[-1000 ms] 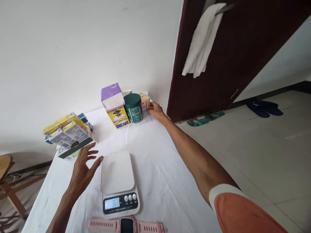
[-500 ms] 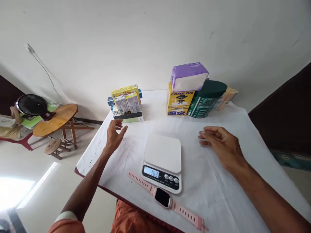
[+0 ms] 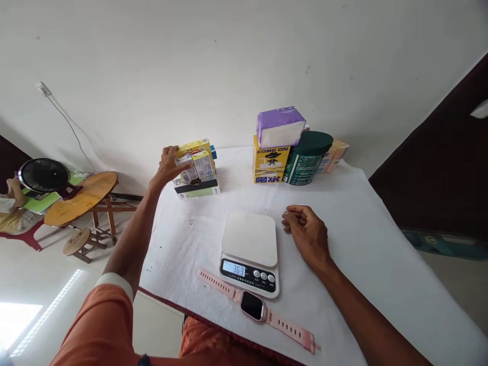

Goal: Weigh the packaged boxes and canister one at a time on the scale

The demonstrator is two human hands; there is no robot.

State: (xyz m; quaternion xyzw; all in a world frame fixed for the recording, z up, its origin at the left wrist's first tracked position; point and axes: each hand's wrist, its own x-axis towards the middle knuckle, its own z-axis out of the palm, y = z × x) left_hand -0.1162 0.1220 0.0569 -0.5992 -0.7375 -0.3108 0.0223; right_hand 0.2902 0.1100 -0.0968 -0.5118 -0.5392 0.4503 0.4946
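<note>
By the far left corner of the table (image 3: 358, 229), a stack of boxes is reached by the left hand (image 3: 165, 168): its thumb is laid across the front of two small boxes (image 3: 205, 165), its fingers at the upper left of the flat yellow box (image 3: 194, 147) behind them; how firmly anything is gripped cannot be told. The left end of the stack is hidden by this hand, and most of a blue box (image 3: 214, 151) by the yellow one. All are backed by a black-and-green box (image 3: 200, 192) below. The right hand (image 3: 309, 236) is held well apart, just right of the kitchen scale (image 3: 249, 239), fingers loosely curled; whether their tips meet the thumb cannot be told. "363" is shown on the scale. Between scale and near edge a pink watch (image 3: 252, 306) is laid flat. Toward the far edge, a purple pack (image 3: 281, 122) is borne by an upright COME ON box (image 3: 271, 168); beside it, a peach-coloured box (image 3: 338, 151) by the far right corner is partly covered by a green canister (image 3: 308, 161). Beyond the left edge, a fan (image 3: 43, 175) is seen on a round wooden stand (image 3: 86, 198).
</note>
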